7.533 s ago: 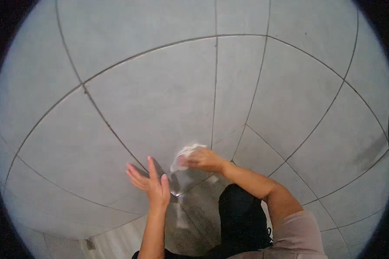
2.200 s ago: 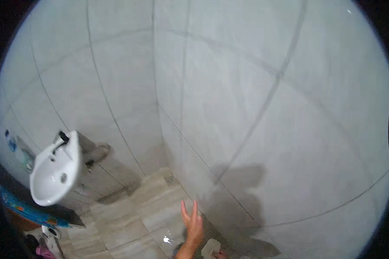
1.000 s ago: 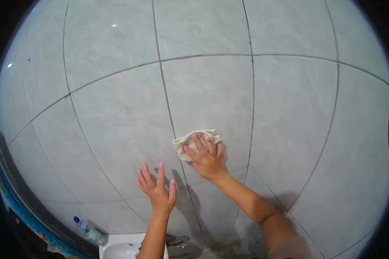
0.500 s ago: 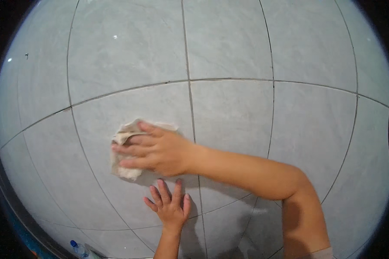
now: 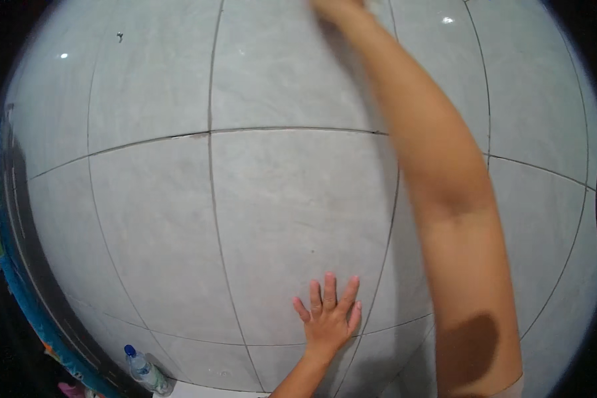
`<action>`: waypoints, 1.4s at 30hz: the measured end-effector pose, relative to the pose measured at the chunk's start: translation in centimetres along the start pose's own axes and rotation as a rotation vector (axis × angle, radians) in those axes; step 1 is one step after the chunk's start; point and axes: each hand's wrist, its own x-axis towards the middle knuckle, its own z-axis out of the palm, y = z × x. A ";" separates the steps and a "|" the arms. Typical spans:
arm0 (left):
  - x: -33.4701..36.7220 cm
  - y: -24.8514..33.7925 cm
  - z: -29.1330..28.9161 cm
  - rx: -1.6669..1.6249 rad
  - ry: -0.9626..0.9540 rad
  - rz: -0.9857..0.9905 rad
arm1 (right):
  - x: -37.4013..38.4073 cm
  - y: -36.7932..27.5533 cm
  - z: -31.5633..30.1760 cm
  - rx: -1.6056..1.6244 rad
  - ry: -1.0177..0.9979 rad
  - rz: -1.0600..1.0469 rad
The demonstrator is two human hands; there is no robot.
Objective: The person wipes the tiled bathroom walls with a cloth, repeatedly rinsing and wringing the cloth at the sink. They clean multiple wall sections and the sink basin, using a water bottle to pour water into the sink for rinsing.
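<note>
My right hand (image 5: pixel 340 8) is at the top edge of the view, with its arm stretched up along the right side. Its fingers are cut off by the picture's edge. A sliver of the pale cloth (image 5: pixel 373 6) shows beside the hand; the rest of the cloth is hidden or out of view. My left hand (image 5: pixel 328 318) lies flat with spread fingers on the light grey tiled surface (image 5: pixel 292 199), low and right of the middle, holding nothing.
A clear plastic bottle (image 5: pixel 146 373) with a blue cap stands at the lower left, by a white ledge (image 5: pixel 209 390). A dark edge with a blue patterned strip (image 5: pixel 43 325) curves along the left. A small dark hook-like piece (image 5: pixel 119 37) sits on the upper-left tiles.
My right hand has swept up and to the right with the cloth, from left of the middle to the top edge. The view has shifted; my left hand remains flat on the tiles.
</note>
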 end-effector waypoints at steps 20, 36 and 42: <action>-2.3 -10.7 -5.7 -0.242 -0.044 -0.457 | -0.3 -6.1 10.6 -0.611 0.150 -0.324; -3.0 -11.7 -5.0 -0.200 -0.095 -0.436 | -16.9 -10.6 15.4 -0.291 -0.626 -0.960; -2.6 -11.1 -6.6 -0.333 -0.124 -0.433 | -9.1 -8.8 16.3 -0.289 -0.283 -0.731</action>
